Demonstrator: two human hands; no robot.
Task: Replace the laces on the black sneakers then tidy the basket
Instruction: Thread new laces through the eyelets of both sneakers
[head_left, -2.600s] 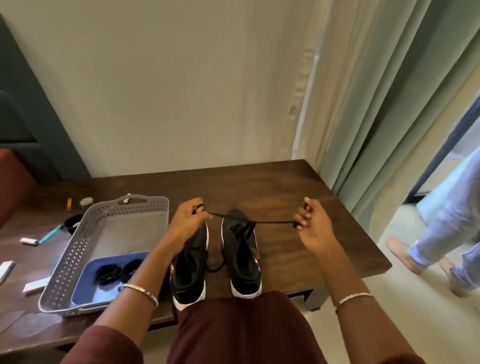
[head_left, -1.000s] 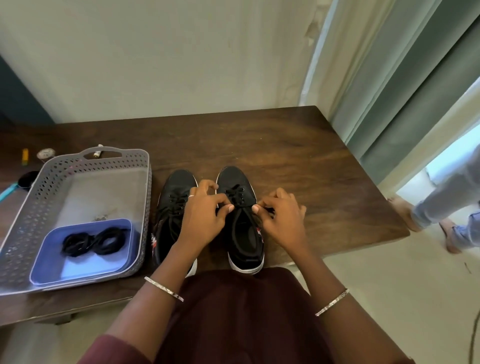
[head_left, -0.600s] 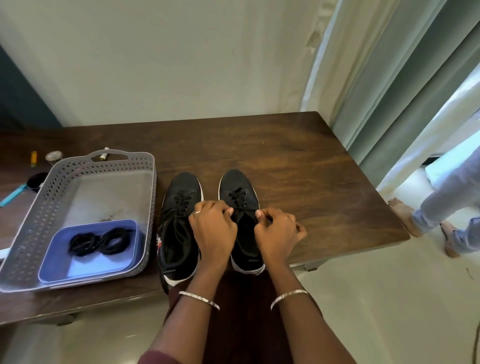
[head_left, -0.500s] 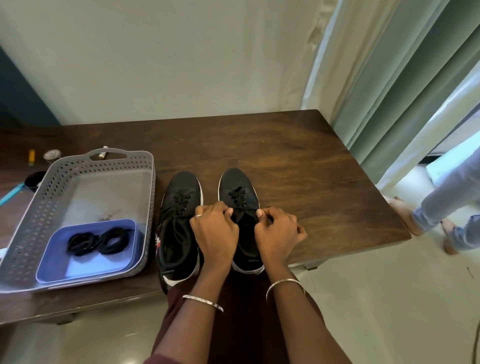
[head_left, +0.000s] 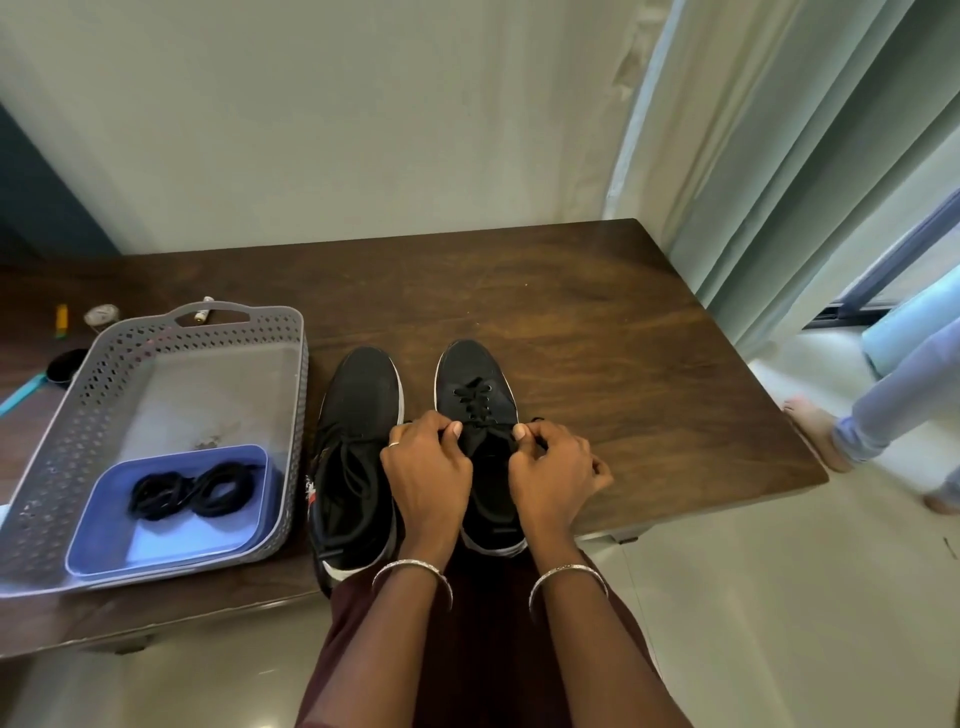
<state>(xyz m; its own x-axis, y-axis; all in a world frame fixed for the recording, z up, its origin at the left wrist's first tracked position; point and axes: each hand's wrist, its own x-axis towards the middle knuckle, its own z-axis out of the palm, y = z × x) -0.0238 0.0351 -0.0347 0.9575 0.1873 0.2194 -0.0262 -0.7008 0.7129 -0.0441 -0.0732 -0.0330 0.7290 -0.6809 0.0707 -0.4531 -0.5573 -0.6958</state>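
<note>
Two black sneakers stand side by side at the table's front edge, toes pointing away. On the right sneaker a black lace runs through the front eyelets. My left hand and my right hand sit over its opening, each pinching part of that lace at the tongue. The left sneaker lies beside my left hand with loose lacing. A grey perforated basket stands left of the shoes; inside it a blue tray holds a coiled black lace.
The dark wooden table meets a pale wall at the back. Small items lie behind and left of the basket, among them a little bottle and a yellow stick. Curtains hang at right. Another person's legs stand beyond the table's right end.
2.6 s ago my hands held the lace stretched wide above the right sneaker. They have since come down together onto its tongue, and they hardly move over the last half second.
</note>
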